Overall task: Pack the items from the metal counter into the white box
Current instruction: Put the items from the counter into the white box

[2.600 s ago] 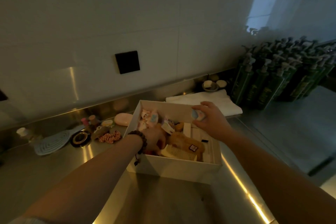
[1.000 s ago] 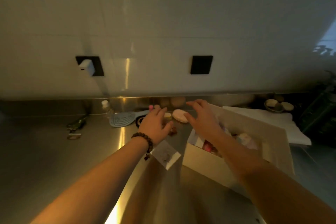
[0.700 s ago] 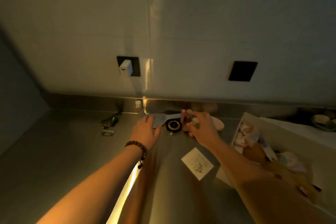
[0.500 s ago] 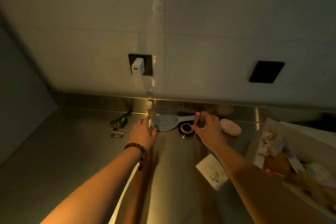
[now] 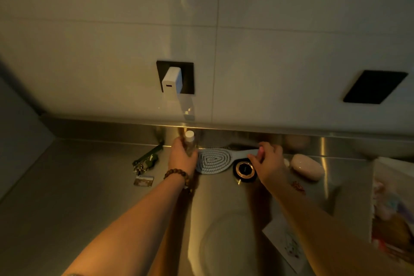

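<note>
My left hand [image 5: 182, 157], with a bead bracelet on the wrist, is curled round a small clear bottle with a white cap [image 5: 189, 142] at the back of the metal counter [image 5: 78, 197]. My right hand [image 5: 267, 163] grips the handle of a pale blue hairbrush [image 5: 214, 160] that lies flat between the two hands. A round black compact with a gold ring [image 5: 244, 169] sits just in front of the brush handle. The white box [image 5: 378, 163], holding several items, shows only at the right edge.
A pink oval case [image 5: 307, 166] and a small red-patterned item [image 5: 297, 186] lie right of my right hand. Green-tagged keys [image 5: 146, 160] with a small card [image 5: 143, 181] lie to the left. A white paper card [image 5: 287, 244] lies near the front. A white charger [image 5: 171, 82] sits in a wall socket.
The view swung left, away from the box. My left hand reached past the brush and closed round the small bottle. My right hand shifted onto the brush handle.
</note>
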